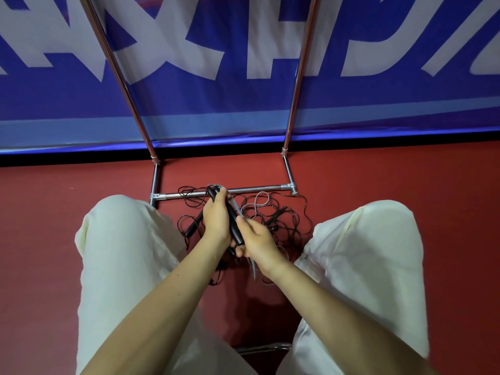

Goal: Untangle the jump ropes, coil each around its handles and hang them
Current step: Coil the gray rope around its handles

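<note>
My left hand point(216, 217) grips a pair of black jump-rope handles point(234, 231) held together, their tops poking out above my fingers. My right hand point(258, 243) pinches a grey rope point(238, 209) that runs along those handles; its other end hangs down below my wrist. A tangle of thin black ropes point(286, 220) lies on the red floor between my knees. Another black handle point(195, 223) lies in the tangle left of my left hand. A grey loop point(259, 200) lies on top of the black ropes.
A chrome rack stands ahead, its bottom crossbar point(243, 191) over the ropes and two uprights point(130, 98) point(299, 77) rising before a blue and white banner point(243, 63). My white-trousered knees point(116, 239) point(378, 239) flank the pile. Another chrome bar point(262, 349) shows near my seat.
</note>
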The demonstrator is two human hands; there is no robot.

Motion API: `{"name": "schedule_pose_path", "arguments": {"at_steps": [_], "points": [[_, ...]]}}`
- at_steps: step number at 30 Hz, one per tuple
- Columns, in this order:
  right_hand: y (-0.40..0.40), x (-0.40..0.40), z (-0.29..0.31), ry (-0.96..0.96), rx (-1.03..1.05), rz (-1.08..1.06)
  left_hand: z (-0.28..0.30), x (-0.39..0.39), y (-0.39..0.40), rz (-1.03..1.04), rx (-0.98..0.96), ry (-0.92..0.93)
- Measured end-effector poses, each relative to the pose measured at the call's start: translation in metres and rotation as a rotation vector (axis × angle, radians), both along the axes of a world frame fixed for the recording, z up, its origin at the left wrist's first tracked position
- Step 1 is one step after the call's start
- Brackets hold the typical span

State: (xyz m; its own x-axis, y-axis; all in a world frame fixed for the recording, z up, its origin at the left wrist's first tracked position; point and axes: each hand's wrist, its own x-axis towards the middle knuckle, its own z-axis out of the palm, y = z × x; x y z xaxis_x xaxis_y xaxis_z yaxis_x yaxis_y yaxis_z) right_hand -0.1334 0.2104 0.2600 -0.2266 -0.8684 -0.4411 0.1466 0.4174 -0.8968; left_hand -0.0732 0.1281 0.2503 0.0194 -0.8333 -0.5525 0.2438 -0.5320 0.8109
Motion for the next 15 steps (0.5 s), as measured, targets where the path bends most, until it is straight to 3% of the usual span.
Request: {"name": "schedule_pose_path", "arguments": {"at_steps": [4,7,10,12,15], "points": [[0.0,-0.004,0.002,0.032,-0.058,-0.029,-0.002,-0.001,-0.001,0.025,0.054,0.06],[-0.003,-0.005,0.0,0.083,-0.097,0.0,0.003,0.003,0.0,-0.033,0.187,0.272],[-0.004,-0.01,0.0,0.164,-0.168,0.014,0.012,0.006,0.001,-0.155,0.185,0.482],[-0.006,-0.015,0.0,0.259,-0.187,0.038,0.017,0.007,-0.002,-0.199,0.181,0.528],[-0.009,-0.024,0.005,0.142,-0.147,-0.035,0.025,0.01,-0.009,-0.242,0.16,0.564]]}}
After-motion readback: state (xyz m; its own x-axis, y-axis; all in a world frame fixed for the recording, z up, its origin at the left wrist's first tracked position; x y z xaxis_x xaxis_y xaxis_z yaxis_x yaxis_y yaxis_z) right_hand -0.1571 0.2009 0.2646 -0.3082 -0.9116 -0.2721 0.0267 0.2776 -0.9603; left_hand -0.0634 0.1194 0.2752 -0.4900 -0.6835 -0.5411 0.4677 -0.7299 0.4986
